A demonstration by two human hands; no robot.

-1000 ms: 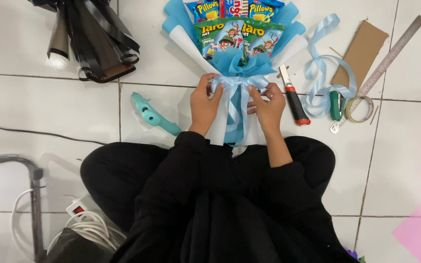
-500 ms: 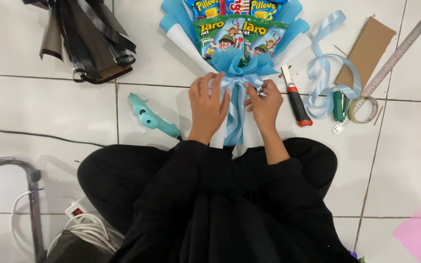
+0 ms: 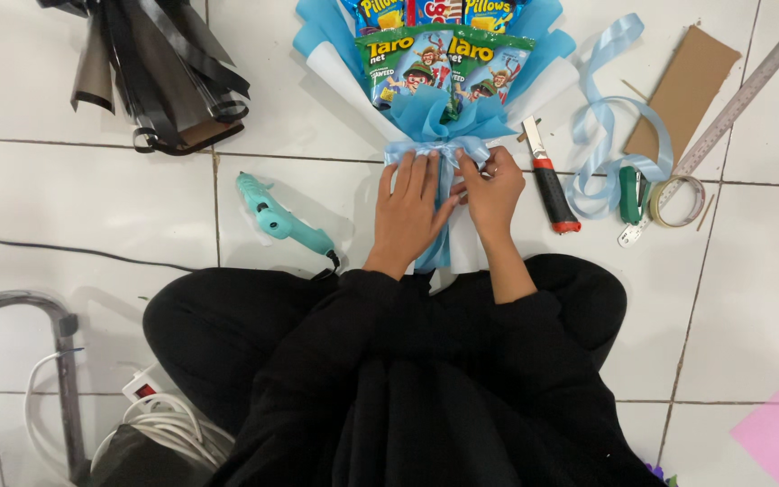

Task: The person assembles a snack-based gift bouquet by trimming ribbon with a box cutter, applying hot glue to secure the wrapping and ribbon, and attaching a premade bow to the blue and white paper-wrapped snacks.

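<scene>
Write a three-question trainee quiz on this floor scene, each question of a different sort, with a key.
1. True or false: the left hand lies flat on the light blue ribbon tied round the snack bouquet.
2. What lies nearest the right hand on its outer side? A. the glue gun B. the utility knife C. the metal ruler
3. Fill in: the roll of tape lies by the lower end of the metal ____.

Key: 1 true; 2 B; 3 ruler.
</scene>
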